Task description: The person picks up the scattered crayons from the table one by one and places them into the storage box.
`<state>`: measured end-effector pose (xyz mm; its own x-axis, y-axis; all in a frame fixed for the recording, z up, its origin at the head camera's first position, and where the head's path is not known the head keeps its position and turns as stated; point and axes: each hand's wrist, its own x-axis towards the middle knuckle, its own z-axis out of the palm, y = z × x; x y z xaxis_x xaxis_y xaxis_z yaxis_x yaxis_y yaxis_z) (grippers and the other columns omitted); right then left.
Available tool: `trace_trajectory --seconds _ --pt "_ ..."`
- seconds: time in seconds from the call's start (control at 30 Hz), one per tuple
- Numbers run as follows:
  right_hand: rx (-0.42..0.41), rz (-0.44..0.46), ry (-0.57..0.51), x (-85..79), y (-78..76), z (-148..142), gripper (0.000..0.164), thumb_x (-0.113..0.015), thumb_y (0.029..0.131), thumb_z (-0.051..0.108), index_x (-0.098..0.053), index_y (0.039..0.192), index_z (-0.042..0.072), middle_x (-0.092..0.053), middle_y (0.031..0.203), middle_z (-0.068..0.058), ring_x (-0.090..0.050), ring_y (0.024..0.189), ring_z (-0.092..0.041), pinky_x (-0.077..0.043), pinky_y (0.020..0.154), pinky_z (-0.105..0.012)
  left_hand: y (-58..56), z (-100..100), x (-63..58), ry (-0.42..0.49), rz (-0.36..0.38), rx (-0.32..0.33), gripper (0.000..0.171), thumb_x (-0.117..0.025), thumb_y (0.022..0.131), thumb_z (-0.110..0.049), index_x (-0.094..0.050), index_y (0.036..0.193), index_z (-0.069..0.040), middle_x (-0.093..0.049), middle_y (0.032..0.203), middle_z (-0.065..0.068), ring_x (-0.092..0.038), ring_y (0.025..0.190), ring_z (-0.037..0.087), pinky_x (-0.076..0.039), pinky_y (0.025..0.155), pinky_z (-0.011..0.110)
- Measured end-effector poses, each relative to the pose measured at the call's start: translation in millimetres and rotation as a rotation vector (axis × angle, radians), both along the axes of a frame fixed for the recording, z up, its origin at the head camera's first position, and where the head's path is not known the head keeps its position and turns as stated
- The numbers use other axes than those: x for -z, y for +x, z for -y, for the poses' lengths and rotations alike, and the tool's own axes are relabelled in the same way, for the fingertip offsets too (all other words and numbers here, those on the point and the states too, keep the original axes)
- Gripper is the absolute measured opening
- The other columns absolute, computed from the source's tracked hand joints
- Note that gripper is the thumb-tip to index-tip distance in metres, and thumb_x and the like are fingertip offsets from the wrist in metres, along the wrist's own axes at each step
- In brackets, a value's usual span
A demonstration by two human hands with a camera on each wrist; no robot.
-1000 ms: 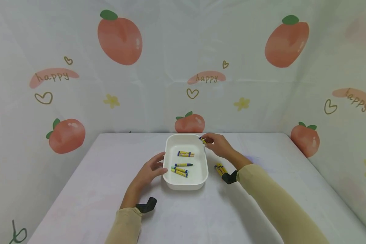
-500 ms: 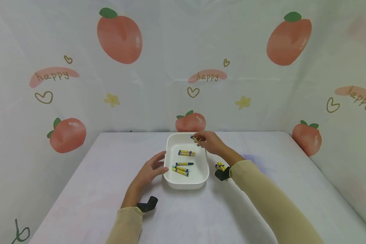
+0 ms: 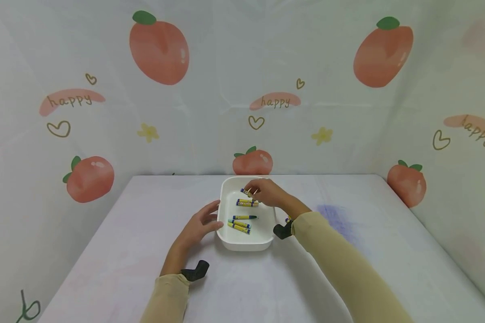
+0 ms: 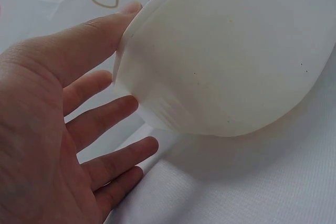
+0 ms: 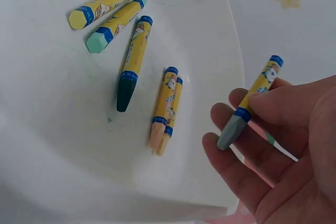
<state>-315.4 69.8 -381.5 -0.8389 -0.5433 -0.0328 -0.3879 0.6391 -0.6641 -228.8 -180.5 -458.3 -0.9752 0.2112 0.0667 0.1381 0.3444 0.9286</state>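
Pinching grey crayon [image 5: 244, 113] in right hand [image 3: 268, 192] over far part of white tray [image 3: 246, 247]. Touching left rim with spread-fingered left hand [image 3: 198, 225]. Noted inside: five more crayons [image 5: 136, 51].

From six o'clock my head view, farthest off, faces forward and down over the white, round-cornered plastic tray [image 3: 246, 247]; from seven my left wrist's closely faces its outside; from four my right wrist's looks closely inside, sharing yellow-wrapped stick crayons [image 5: 135, 56] with the first.
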Motion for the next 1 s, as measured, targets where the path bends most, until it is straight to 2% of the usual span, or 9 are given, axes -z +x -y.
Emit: trace_trajectory --seconds 0.1,0.3,0.43,0.73,1.0 --pt "-0.009 -0.019 0.057 1.5 -0.7 4.8 0.029 -0.061 0.09 -0.003 -0.067 0.116 0.008 -0.066 0.103 -0.004 -0.06 0.096 -0.019 -0.052 0.083 -0.03 0.2 -0.4 -0.9 0.004 0.012 -0.006 0.071 -0.073 0.087 -0.025 -0.04 0.149 -0.021 -0.042 0.149 0.01 -0.048 0.128 0.032 -0.038 0.102 0.059" --pt "-0.01 0.001 0.103 6.1 -2.8 11.2 0.029 -0.061 0.091 -0.004 -0.067 0.116 0.008 -0.067 0.103 -0.004 -0.061 0.098 -0.018 -0.053 0.084 -0.031 -0.1 -1.2 -1.2 0.008 0.017 -0.01 0.071 -0.073 0.087 -0.024 -0.04 0.149 -0.02 -0.042 0.149 0.01 -0.048 0.128 0.033 -0.037 0.102 0.059" --pt "-0.018 -0.018 0.122 8.4 -2.4 12.5 0.028 -0.061 0.09 -0.004 -0.068 0.115 0.008 -0.068 0.103 -0.004 -0.061 0.099 -0.018 -0.052 0.086 -0.032 -0.4 -1.5 -0.4 0.008 0.014 -0.012 0.071 -0.073 0.087 -0.023 -0.04 0.149 -0.02 -0.042 0.149 0.011 -0.048 0.127 0.033 -0.038 0.101 0.059" --pt "-0.024 0.016 0.076 6.6 -0.3 11.8 0.03 -0.059 0.091 -0.007 -0.065 0.118 0.003 -0.068 0.101 -0.005 -0.063 0.095 -0.018 -0.054 0.082 -0.029 -0.5 -2.6 -1.7 0.009 0.011 -0.013 0.071 -0.073 0.087 -0.023 -0.039 0.15 -0.018 -0.042 0.149 0.012 -0.048 0.128 0.033 -0.039 0.101 0.059" --pt "0.004 0.018 0.064 2.3 -1.8 2.5 0.028 -0.06 0.094 0.001 -0.064 0.121 0.004 -0.067 0.104 -0.007 -0.062 0.094 -0.019 -0.053 0.082 -0.033 0.5 -1.6 -3.0 0.006 0.019 -0.014 0.073 -0.073 0.087 -0.023 -0.038 0.15 -0.017 -0.042 0.149 0.011 -0.048 0.128 0.033 -0.038 0.102 0.058"
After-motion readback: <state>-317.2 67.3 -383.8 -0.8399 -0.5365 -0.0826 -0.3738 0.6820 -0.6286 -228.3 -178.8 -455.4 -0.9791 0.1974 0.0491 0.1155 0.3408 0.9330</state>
